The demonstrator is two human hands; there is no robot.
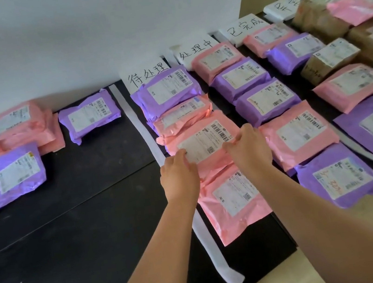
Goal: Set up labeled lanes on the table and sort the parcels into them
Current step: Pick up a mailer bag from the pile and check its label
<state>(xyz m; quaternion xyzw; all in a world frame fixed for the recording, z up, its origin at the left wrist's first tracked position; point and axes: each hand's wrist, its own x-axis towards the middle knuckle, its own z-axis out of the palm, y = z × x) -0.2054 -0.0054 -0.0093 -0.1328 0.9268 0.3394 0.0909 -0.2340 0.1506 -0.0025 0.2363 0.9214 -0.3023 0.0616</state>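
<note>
pink parcel (204,138) lay on black table (73,232) beside white strip (142,128), left hand (178,174) and right hand (247,148) gripped its near side

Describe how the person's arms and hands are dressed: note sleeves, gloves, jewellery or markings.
Both forearms are bare up to the frame's edge, with no sleeve in view. The left hand and right hand wear no gloves, and no watch, bracelet or marking shows on either wrist.
</note>
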